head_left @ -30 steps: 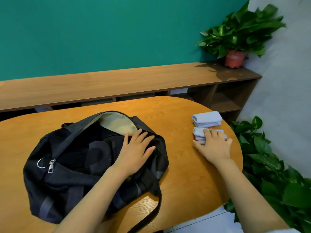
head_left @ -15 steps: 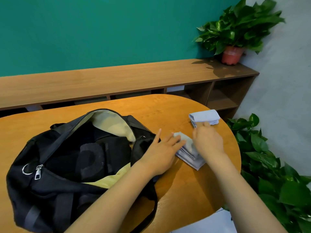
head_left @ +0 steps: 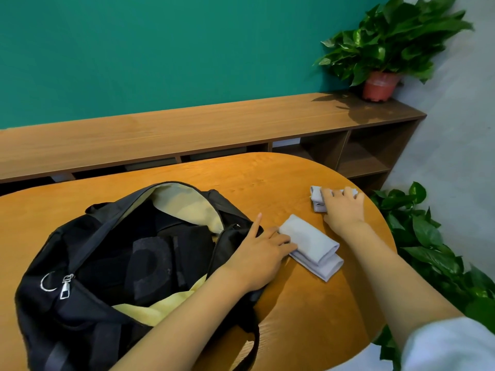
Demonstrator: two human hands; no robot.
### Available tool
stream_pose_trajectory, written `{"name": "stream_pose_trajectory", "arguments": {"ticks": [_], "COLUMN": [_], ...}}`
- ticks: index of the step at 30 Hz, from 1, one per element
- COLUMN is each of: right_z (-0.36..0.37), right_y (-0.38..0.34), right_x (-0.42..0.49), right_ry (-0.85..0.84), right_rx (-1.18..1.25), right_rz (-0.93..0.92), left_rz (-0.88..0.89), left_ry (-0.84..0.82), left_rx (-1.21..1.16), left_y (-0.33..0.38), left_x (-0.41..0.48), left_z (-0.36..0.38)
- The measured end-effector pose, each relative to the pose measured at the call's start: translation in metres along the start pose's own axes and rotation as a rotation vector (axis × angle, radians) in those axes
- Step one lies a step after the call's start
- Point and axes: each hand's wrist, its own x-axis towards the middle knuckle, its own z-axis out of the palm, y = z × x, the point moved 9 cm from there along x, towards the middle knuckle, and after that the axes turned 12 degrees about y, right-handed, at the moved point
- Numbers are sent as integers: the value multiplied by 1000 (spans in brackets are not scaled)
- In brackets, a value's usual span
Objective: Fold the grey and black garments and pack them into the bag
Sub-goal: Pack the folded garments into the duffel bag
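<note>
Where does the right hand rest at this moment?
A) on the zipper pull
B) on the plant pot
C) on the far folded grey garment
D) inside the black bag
C: the right hand lies on the far folded grey garment; the left hand touches the nearer grey garment beside the bag.

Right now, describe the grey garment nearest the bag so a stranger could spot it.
On the oval wooden table, find the open black bag. Just right of it lies a folded grey garment, the left hand touching its end. Unlike the grey bundle under the right hand, it lies mostly uncovered.
</note>
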Motion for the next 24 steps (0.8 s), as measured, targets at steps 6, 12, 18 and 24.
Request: {"name": "stream_pose_trajectory", "arguments": {"ticks": [6, 12, 18, 24], "right_z": [-12, 19, 15, -40], "right_y": [-5, 1, 0, 13], "right_x": [-24, -46, -47, -30], "right_ry": [175, -124, -105, 202], "right_rx": [86, 419, 532, 837], "right_rz": [-58, -62, 58, 224], "left_rz": [-27, -82, -197, -294], "left_ry": [-59, -9, 94, 106], "left_rx": [19, -51, -145, -116], "left_y": [-3, -15, -68, -162], "left_x": [-11, -24, -51, -58], "left_z": [-8, -48, -101, -117]}}
